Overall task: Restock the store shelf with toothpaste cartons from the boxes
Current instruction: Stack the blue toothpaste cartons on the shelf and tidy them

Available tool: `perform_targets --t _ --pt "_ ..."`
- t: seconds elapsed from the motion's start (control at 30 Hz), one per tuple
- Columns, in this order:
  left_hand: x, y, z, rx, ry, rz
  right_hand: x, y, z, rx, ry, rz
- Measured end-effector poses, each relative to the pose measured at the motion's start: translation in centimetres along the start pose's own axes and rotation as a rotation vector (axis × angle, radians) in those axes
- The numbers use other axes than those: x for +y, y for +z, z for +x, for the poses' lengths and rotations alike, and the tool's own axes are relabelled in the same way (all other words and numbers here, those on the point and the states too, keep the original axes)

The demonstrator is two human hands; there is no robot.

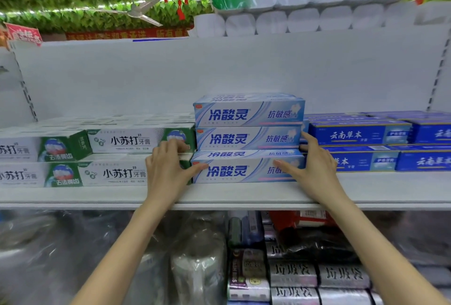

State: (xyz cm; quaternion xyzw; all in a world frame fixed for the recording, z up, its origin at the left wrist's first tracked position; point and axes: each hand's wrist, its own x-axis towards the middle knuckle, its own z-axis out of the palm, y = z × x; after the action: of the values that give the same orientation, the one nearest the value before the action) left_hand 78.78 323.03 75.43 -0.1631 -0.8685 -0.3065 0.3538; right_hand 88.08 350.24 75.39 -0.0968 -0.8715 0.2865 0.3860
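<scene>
Left hand [168, 166] and right hand [316, 166] hold the bottom toothpaste carton [240, 170].

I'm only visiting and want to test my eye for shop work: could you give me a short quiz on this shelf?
1. True or false: the pale blue stack is three cartons high.
2. Which lie left of the stack? A green cartons; B dark blue cartons; C red cartons.
3. Fill in: the left hand and right hand hold the ___ carton of the stack.
Key: 1 true; 2 A; 3 the bottom carton.
</scene>
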Motion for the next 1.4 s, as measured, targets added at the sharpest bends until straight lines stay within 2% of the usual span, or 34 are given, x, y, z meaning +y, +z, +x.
perform_targets --t 0.67,1.0,1.17,1.3,1.4 --pt "-0.5 0.8 0.4 0.036 0.036 0.060 -0.5 0.1 -0.2 -0.009 0.034 -0.036" --pt "0.2 0.2 0.2 0.019 0.007 -0.014 -0.8 -0.3 -0.4 -0.015 0.038 -0.030" --pt "3.4 -0.6 -0.9 0.180 -0.050 -0.185 0.0 0.1 -0.1 0.013 0.035 0.070" --pt "9.3 -0.4 -1.5 0.333 -0.055 -0.198 0.1 -0.4 0.3 0.082 0.087 0.308" --pt "14.3 0.6 -0.8 0.391 0.007 -0.167 1.0 -1.9 0.4 0.037 0.044 0.467"
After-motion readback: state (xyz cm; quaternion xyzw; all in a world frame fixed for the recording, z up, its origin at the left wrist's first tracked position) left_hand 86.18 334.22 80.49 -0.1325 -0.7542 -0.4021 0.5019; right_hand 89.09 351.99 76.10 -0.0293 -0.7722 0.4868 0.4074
